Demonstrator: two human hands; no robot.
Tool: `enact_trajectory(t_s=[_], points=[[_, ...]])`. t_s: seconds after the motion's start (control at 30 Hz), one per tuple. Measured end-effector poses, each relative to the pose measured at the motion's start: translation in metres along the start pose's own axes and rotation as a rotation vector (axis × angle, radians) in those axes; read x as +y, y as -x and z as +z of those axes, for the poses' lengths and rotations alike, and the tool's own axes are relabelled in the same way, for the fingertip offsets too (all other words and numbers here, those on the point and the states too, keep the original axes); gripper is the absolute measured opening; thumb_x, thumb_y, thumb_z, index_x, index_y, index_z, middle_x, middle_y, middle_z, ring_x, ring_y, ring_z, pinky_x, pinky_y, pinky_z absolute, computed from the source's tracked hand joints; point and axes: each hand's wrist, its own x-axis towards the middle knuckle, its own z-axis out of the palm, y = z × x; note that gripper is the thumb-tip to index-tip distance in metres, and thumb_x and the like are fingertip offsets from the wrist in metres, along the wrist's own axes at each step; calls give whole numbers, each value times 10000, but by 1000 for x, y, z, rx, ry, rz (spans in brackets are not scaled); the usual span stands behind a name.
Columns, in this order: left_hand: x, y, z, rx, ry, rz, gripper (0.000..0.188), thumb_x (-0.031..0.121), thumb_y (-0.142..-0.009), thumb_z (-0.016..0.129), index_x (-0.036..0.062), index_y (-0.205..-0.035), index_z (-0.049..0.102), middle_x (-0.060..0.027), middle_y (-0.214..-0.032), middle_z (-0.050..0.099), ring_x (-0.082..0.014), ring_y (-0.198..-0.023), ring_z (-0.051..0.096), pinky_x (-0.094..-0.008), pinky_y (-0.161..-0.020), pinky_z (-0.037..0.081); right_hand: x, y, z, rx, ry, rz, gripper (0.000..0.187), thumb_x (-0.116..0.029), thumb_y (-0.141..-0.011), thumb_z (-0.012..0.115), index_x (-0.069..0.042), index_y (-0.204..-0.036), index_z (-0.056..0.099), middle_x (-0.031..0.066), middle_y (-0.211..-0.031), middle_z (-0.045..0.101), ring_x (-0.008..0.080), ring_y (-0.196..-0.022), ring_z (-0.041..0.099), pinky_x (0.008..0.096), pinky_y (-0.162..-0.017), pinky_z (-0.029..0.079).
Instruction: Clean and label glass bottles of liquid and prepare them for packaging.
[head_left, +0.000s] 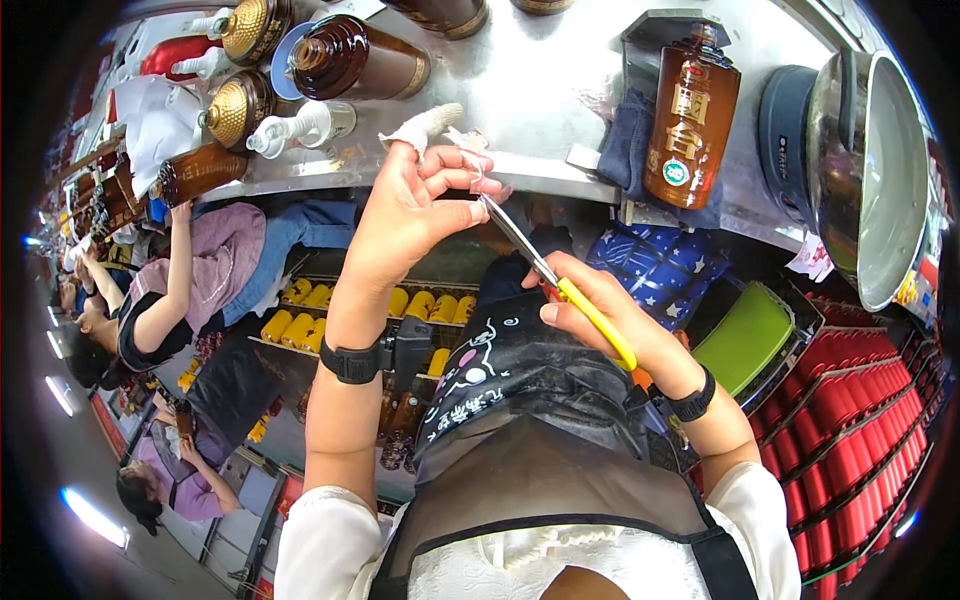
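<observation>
My left hand (pixel 415 205) is raised by the table edge, fingers curled toward the thumb. A white cover (pixel 425 126) sits on one finger. Thin pinkish-white tattered scraps (pixel 470 142) show about the other fingertips; whether they are pinched or wrapped on is unclear. My right hand (pixel 595 300) grips a yellow-handled cutting tool (pixel 597 322) with a long, narrow metal blade. Its tip touches or nearly touches my left thumb. A bit of red shows by the handle, and my fingers partly hide it.
On the metal table (pixel 530 80) lie a brown glazed bottle (pixel 692 120) on dark cloth, another brown bottle (pixel 365 62) and a white pump bottle (pixel 310 128). A round pan (pixel 890 180) stands right. Yellow-capped items (pixel 300 325), red crates (pixel 850 420) and co-workers (pixel 190 280) surround me.
</observation>
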Motion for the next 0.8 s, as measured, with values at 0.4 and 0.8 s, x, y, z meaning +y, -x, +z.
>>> enact_trajectory(t_s=[0.4,0.8], points=[[9,-11,2,-104,60,-89,864,-138,-729,700,12,-1467,276,-175,-1175,587,-228,-1028,647,-375,-922,550,3,-4,-8,10,26,19,262,-151,-901,666,-40,-1117,567,30,-716,493,75,-661,435,265,-584,373],[10,-23,-18,-245,19,-136,875,-122,-726,698,19,-1483,284,-179,-1201,569,-197,-1005,621,-307,-858,554,4,-14,-9,7,13,1,224,-143,-892,680,-49,-1077,595,-8,-687,491,57,-627,415,257,-559,363]])
